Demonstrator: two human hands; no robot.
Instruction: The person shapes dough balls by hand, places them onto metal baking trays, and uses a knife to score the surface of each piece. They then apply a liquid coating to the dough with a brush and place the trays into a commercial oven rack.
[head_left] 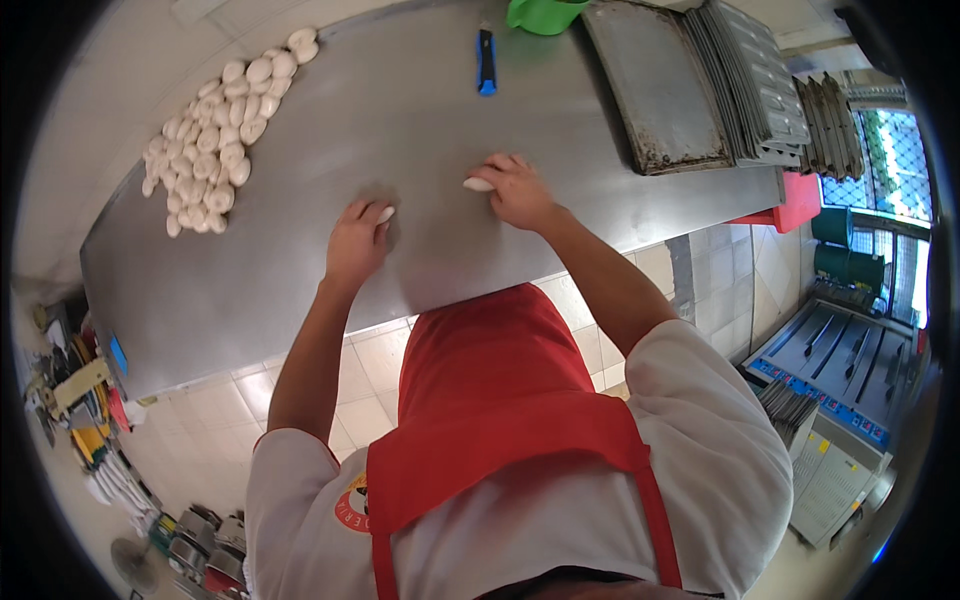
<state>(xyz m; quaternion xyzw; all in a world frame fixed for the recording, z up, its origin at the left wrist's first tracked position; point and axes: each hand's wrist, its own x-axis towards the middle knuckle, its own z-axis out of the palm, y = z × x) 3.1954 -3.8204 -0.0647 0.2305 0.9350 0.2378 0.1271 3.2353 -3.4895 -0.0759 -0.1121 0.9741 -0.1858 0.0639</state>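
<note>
My left hand curls over a small piece of pale dough, with one rounded end of the dough piece poking out by the fingers. A little farther right and away, my right hand is cupped on a second dough piece, whose end shows at its left side. Both hands rest on the metal worktable. A heap of several rounded dough pieces lies at the table's far left. How much dough is under each palm is hidden.
Near the far edge lie a blue utility knife and a green container. Dark baking trays are stacked at the far right, with a red bin beside the table. A stove-like appliance stands farther right. My red apron touches the near edge.
</note>
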